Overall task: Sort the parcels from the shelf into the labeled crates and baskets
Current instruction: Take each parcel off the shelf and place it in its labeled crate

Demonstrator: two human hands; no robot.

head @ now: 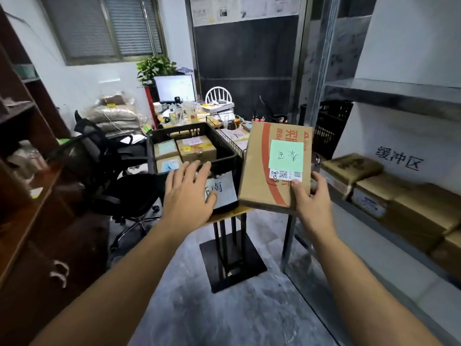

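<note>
Parcel hanging right of the crate.
I'm pinching the flat brown cardboard parcel with a green note (275,168) in my right hand (311,198), long axis pointing away; my spread left hand (189,193) is nearer the black plastic crate (224,161).

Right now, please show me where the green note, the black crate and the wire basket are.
green note (290,154), head view, centre of the paper.
black crate (225,152), head view, right wall.
wire basket (233,143), head view, front wire rim.

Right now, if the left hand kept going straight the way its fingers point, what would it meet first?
The left hand points forward at the black crate. Its fingertips already appear to be at the crate's near rim, above the paper label, so that rim comes first, then probably the parcels inside. Depth is uncertain.
</note>
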